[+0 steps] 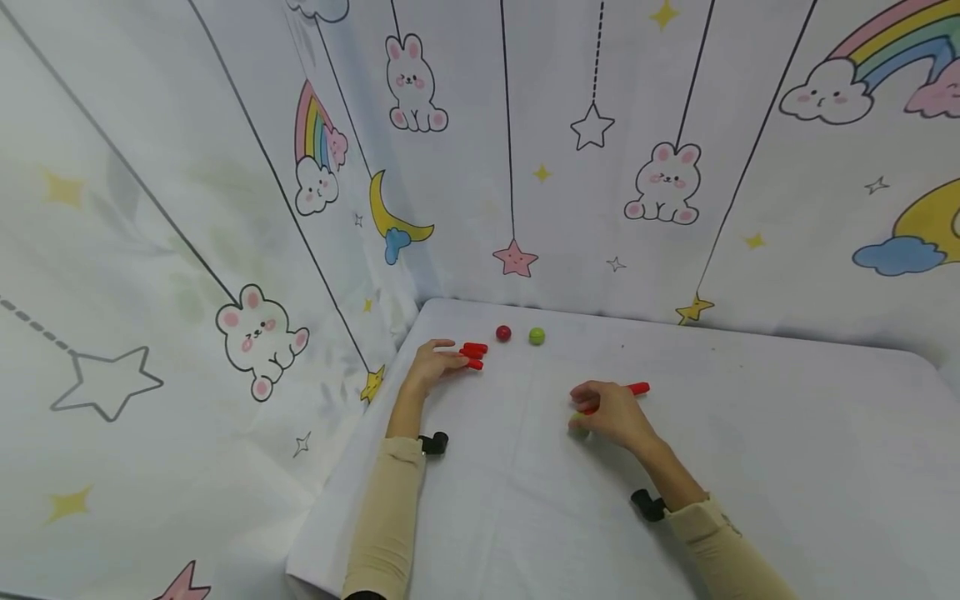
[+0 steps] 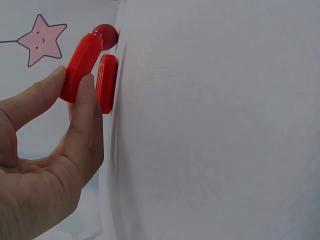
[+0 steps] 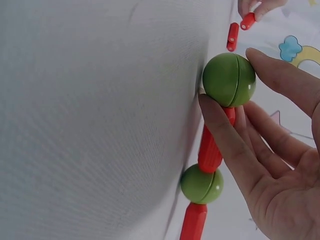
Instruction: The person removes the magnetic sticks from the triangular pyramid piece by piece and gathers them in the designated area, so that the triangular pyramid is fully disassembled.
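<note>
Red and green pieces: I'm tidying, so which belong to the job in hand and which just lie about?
Job, apparently:
Red stick in left hand
Green ball in right hand
Red-green row beside it

Lying loose, perhaps spares:
Red ball
Far green ball
Other red sticks

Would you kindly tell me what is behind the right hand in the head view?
Red sticks and a green ball show partly past the right hand; another green ball, seen in the right wrist view, is covered there.
</note>
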A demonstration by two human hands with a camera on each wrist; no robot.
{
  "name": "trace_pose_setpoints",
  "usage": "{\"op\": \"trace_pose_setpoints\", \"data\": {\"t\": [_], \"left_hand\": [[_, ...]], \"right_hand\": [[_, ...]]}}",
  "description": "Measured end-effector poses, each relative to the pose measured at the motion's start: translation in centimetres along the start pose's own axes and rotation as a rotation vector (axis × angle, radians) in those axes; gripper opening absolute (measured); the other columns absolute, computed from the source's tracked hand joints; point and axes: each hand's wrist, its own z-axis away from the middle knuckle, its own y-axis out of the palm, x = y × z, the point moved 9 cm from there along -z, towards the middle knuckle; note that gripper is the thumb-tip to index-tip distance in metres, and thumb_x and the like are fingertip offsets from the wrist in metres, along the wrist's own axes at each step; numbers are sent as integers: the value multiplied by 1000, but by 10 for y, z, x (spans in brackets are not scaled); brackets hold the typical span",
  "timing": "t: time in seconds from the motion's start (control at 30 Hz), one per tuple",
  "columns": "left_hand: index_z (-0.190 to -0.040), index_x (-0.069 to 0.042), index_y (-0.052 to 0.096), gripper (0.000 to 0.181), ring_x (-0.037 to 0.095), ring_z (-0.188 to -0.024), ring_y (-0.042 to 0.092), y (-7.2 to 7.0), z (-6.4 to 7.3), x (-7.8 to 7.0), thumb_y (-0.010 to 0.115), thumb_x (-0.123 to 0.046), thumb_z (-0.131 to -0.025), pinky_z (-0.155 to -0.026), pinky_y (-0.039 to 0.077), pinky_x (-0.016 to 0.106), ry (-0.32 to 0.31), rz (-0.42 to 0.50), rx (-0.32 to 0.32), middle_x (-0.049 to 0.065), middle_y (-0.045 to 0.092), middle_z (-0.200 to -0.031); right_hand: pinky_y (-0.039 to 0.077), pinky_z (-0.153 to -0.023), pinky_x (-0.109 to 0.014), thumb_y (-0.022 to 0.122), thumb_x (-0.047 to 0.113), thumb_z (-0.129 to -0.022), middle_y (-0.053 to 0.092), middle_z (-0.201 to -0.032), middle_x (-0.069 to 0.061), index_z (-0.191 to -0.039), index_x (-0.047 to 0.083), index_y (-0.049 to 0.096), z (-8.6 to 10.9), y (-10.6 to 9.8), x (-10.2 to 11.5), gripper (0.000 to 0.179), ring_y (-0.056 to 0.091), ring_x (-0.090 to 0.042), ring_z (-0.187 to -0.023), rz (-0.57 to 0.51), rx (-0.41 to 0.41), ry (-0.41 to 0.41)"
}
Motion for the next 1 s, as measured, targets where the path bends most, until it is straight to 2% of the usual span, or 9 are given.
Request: {"op": "trace_pose_setpoints", "data": {"t": [0.23, 0.47, 0.73, 1.0], "left_hand": [[-146, 2, 53, 64, 25, -110, 65, -5, -11, 4, 81, -3, -89, -103, 53, 38, -17, 42, -31, 22, 67, -130], [-140, 7, 56, 56, 22, -97, 70, -7, -14, 2, 78, 6, -88, -87, 60, 29, -21, 64, -71, 23, 68, -121], [-133, 1, 63, 52, 26, -102, 68, -6, -15, -3, 84, -2, -85, -82, 55, 27, 51, -120, -123, 19, 73, -117], [-127, 2, 65, 48, 29, -102, 68, -8, -15, -7, 85, -2, -84, -85, 56, 32, 73, -186, -168, 18, 73, -114]], "right_hand": [[60, -83, -38, 91, 12, -80, 75, -111, -8, -122, 2, 72, -1, 1, -1, 48, 71, -22, -98, 9, 12, -4], [60, -84, -38, 92, 11, -79, 75, -112, -8, -122, 3, 72, -1, 2, 0, 48, 70, -21, -99, 8, 21, -19], [60, -84, -39, 92, 4, -77, 75, -112, -8, -123, 4, 71, 1, 5, 1, 51, 70, -22, -99, 22, 33, -31], [59, -92, -43, 91, 2, -77, 74, -119, -10, -127, 5, 70, 3, 4, 9, 54, 70, -26, -109, 42, 85, -68]]}}
